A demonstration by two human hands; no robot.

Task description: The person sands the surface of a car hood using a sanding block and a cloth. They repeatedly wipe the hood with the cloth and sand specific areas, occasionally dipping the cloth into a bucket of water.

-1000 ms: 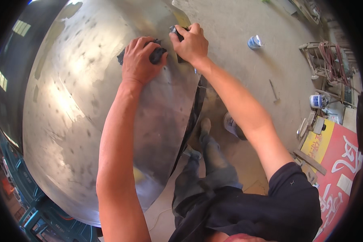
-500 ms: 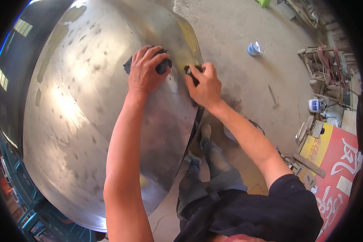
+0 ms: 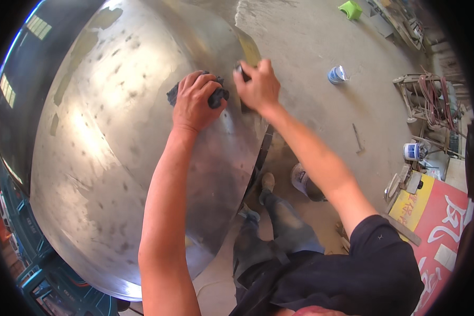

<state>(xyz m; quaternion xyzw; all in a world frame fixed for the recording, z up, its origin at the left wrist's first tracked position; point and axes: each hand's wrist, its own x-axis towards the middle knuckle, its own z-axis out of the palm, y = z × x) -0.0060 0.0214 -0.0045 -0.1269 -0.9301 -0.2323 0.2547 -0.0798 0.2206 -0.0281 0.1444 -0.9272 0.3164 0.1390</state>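
A large bare-metal car hood [image 3: 137, 158], speckled with dark spots, curves beneath both hands. Near its right side my left hand [image 3: 196, 102] presses down on a crumpled dark cloth [image 3: 218, 97], fingers curled over it. Just to the right, my right hand [image 3: 259, 87] grips a small dark block [image 3: 242, 72] against the hood's right border. Most of that block hides behind my fingers and thumb, and motion blurs it a little, so its exact kind cannot be made out.
On the concrete floor stand a blue-and-white bucket [image 3: 337, 75], another bucket [image 3: 412, 151] and a pail [image 3: 302, 179] by my legs. A hammer [image 3: 357, 138] lies there too. A green stool [image 3: 350, 9], a rack with hoses [image 3: 432, 100] and a red-and-yellow board [image 3: 440, 210] line the right.
My right hand has slid farther away along the hood's right border with the dark block. My left hand keeps its place on the cloth. The whole view has shifted slightly.
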